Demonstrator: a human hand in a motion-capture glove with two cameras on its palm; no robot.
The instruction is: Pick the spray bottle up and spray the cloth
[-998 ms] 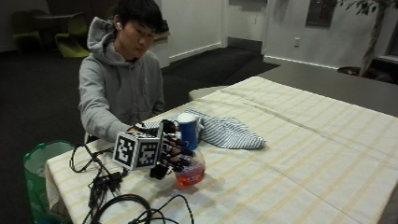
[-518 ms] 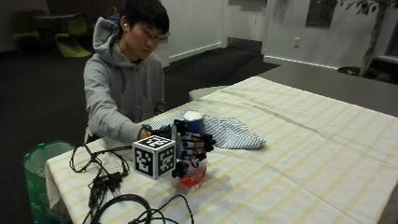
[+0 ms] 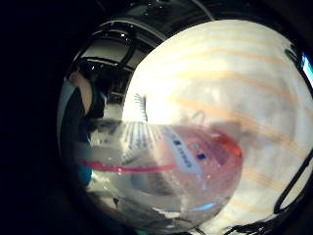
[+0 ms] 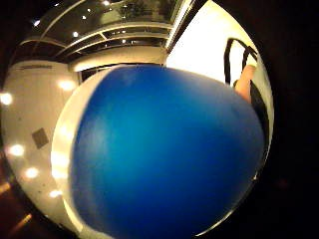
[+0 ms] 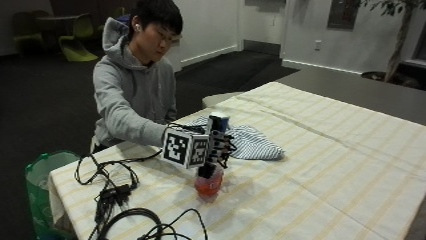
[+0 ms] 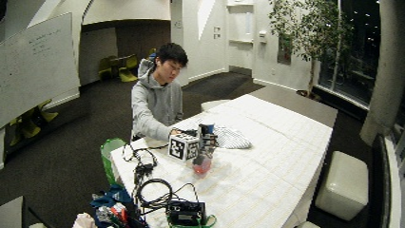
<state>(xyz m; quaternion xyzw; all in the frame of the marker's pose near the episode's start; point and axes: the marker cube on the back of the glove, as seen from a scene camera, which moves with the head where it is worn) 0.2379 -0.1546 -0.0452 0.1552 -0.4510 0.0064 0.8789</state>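
Spray bottle [image 5: 208, 184]: upright on the tabletop's near-left part, cloth [image 5: 249, 142] just beyond.
Right hand [image 5: 216, 145]: fingers [image 5: 224, 148] wrapped round the neck under the blue cap.
Handling: likely rigid, slick plastic, bottom-heavy with liquid; hold the neck.

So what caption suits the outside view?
Gloved right hand grips a spray bottle beside a striped cloth.

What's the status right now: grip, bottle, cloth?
Right hand gripping the spray bottle, bottle upright, base at the tablecloth. Striped cloth just behind, unsprayed as far as visible. Nothing between them.
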